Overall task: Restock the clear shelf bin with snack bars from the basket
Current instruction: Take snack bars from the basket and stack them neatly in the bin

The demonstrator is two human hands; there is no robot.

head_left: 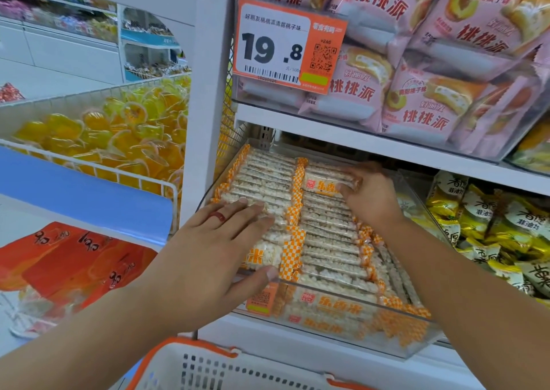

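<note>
Head view: left fingers spread flat on snack bars; right fingers pinch one.

Low shelf over packed bin

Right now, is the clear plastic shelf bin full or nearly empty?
Nearly full: the clear plastic shelf bin holds two packed rows of orange-and-white wrapped snack bars almost up to its rim.

White puffed-rice snack bars with orange-and-white checkered ends fill the clear shelf bin. Above the bin, pink packets and an orange-and-white price tag. Below it, a white basket rimmed orange.
</note>
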